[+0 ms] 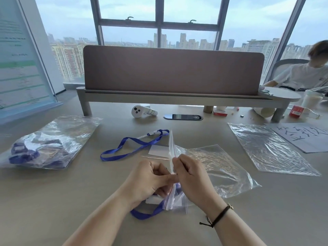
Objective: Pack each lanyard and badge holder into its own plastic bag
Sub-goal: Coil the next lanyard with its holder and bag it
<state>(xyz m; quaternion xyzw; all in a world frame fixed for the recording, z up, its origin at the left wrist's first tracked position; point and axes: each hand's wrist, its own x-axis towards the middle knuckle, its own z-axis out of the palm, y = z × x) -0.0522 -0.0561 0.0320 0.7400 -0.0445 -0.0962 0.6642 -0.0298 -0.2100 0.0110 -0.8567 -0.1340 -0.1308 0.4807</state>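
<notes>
Both hands meet at 6 o'clock over the tabletop [53,201]. The left hand [147,178] and right hand [190,176] have curled fingers pinching the zip mouth of a clear plastic bag [213,166], knuckles nearly touching, forearms converging from the near edge. Beneath them a blue lanyard [145,214] and white badge holder [154,199] lie partly inside that bag. A loose lanyard [124,148] lies at 11 o'clock; a filled bag [44,146] at 9 o'clock; an empty bag [269,148] at 2 o'clock.
</notes>
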